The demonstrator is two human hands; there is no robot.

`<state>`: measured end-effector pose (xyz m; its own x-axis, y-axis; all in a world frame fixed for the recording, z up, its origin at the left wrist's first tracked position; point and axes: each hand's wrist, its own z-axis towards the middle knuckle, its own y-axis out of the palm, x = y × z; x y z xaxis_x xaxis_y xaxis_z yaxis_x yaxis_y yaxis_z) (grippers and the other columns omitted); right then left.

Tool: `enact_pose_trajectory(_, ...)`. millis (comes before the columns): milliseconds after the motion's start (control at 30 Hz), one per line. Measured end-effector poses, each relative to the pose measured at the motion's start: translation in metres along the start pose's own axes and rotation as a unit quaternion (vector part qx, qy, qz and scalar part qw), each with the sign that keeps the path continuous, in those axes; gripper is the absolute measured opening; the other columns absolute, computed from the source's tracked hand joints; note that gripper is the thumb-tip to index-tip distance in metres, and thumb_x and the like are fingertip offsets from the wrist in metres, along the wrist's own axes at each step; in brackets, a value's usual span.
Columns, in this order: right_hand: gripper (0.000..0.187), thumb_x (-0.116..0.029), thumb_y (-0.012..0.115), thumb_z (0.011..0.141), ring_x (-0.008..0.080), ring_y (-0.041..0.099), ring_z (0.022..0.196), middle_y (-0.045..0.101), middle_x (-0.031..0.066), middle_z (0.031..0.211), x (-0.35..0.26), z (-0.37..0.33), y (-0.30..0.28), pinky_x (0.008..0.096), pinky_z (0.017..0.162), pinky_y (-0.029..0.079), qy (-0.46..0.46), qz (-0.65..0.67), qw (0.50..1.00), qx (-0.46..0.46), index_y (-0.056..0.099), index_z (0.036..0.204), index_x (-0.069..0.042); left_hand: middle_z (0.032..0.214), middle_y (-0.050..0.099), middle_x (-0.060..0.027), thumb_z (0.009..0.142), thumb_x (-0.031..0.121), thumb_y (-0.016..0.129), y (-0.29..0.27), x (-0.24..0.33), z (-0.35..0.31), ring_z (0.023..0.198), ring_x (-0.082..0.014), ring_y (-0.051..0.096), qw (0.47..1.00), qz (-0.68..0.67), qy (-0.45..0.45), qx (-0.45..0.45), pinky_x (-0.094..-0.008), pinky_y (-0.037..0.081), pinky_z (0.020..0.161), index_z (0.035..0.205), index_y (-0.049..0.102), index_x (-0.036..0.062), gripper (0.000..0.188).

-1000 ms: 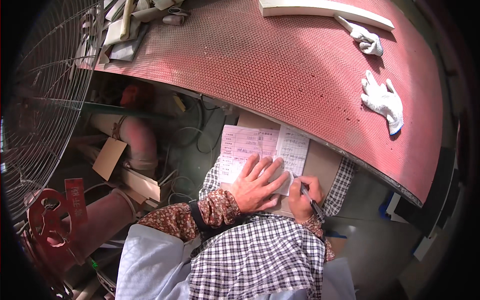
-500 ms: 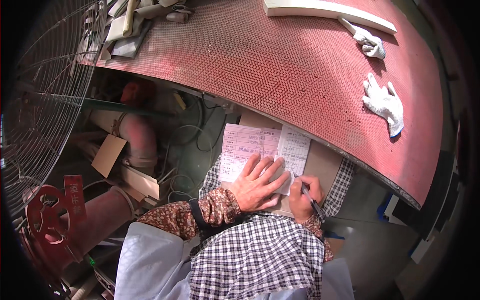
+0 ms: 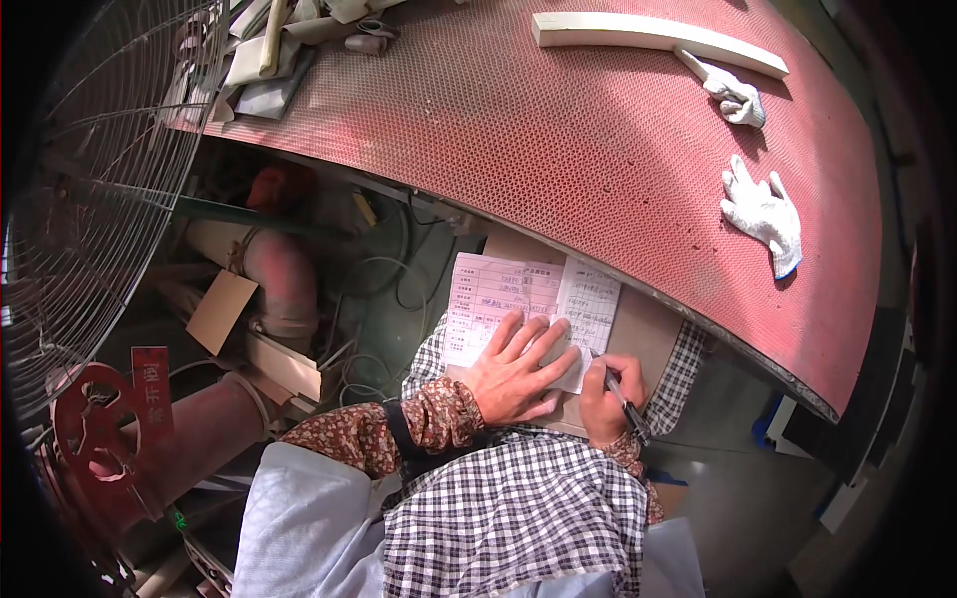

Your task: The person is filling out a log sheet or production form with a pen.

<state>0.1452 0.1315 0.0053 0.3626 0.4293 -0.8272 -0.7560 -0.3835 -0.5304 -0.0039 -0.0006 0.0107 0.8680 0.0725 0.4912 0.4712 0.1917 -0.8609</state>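
My left hand (image 3: 520, 371) lies flat with fingers spread, across the lower part of a pink printed form (image 3: 498, 284) and the white paper beside it. That white handwritten sheet (image 3: 590, 299) lies along the form's right side. In my right hand (image 3: 610, 399) is a dark pen (image 3: 630, 411), pinched between thumb and fingers, its tip at the sheet's lower right. Both papers rest on a brown board (image 3: 643, 344) over my lap, partly beneath the table edge. A checked apron (image 3: 518, 508) covers my thighs.
A red mesh-topped table (image 3: 558, 130) spans the far side. On it lie two white gloves (image 3: 766, 214), a pale bar (image 3: 648, 33) and a heap of scraps (image 3: 269, 65). A wire fan guard (image 3: 120, 189) and a red pipe (image 3: 199, 439) stand at left.
The whole view has shifted slightly, so the table and papers appear a little lower. My left hand stays spread on the papers, and my right hand still grips the pen at the sheet.
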Motion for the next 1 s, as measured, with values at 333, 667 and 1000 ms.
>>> enact_pose_trajectory(333,0.012,-0.011,0.072,0.088,0.0291,0.063,0.059,0.064,0.0126,0.070,-0.0001,-0.0005,-0.0012,0.0409,0.056,0.050,0.021,-0.003,1.000,0.000,0.063,0.087,-0.003,0.159,0.044,-0.0195,0.083,0.045,0.077,0.0029,-0.0003,-0.0005,0.139,-0.0397,0.048,1.000,-0.008,-0.001,0.003,-0.0645,0.031,0.120,0.149,0.054,0.0175,0.076)
enact_pose_trajectory(667,0.013,-0.013,0.072,0.089,0.0293,0.064,0.061,0.065,0.0127,0.071,0.0058,-0.0052,0.0003,0.0409,0.058,0.051,0.036,-0.008,0.999,0.004,0.064,0.088,-0.003,0.162,0.041,-0.0198,0.083,0.046,0.076,0.0059,-0.0003,-0.0030,0.141,-0.0405,0.047,1.000,-0.002,-0.005,-0.006,-0.0650,0.029,0.121,0.151,0.052,0.0189,0.077)
enact_pose_trajectory(1000,0.012,-0.013,0.072,0.089,0.0294,0.064,0.060,0.065,0.0126,0.070,0.0044,-0.0036,-0.0003,0.0410,0.058,0.051,0.033,-0.009,0.999,0.001,0.064,0.088,-0.003,0.162,0.042,-0.0197,0.083,0.046,0.075,0.0040,-0.0008,-0.0026,0.140,-0.0403,0.048,1.000,0.005,0.000,0.002,-0.0644,0.030,0.121,0.151,0.053,0.0188,0.077)
